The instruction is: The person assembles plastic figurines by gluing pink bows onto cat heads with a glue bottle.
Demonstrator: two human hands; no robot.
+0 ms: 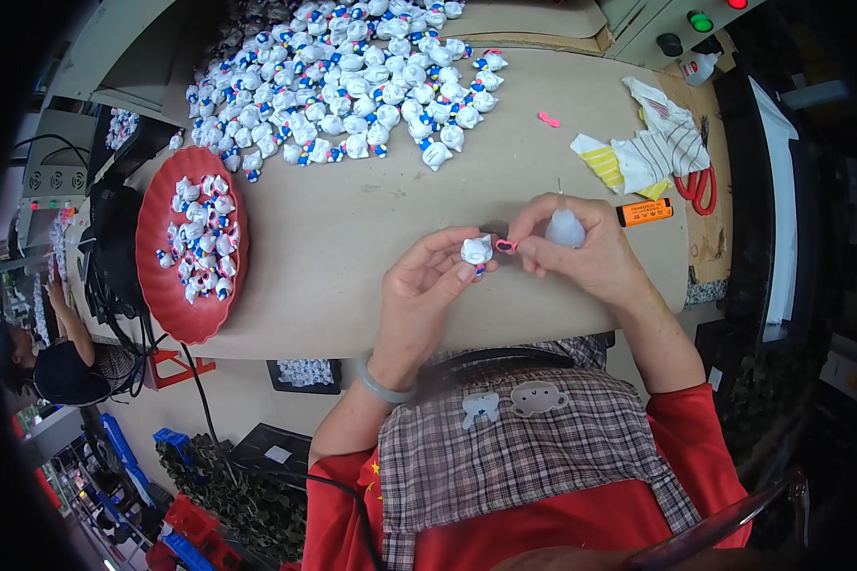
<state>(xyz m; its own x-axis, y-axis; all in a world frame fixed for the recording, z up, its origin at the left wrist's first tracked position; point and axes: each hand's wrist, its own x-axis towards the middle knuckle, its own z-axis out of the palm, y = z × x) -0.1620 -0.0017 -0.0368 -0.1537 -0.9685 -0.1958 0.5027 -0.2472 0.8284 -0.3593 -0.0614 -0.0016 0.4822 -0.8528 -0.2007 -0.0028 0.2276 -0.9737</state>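
Observation:
Over the near part of the table, my left hand (427,279) pinches a small white cat figurine (477,250) with a blue and pink body, held upright between thumb and fingertips. Just to its right, my right hand (581,247) grips a small pink piece (507,246), bow-like with a dark patch, between thumb and forefinger. The same hand also cradles a translucent squeeze bottle (566,228), its thin needle tip pointing away from me. Piece and figurine are very close; whether they touch I cannot tell.
A large pile of similar figurines (343,86) covers the far left. Several more lie in a red scalloped tray (149,276). One pink bow (548,119) lies alone. At right are an orange box (644,212), red-handled scissors (703,190) and a striped cloth (662,143). A person (62,366) works far left.

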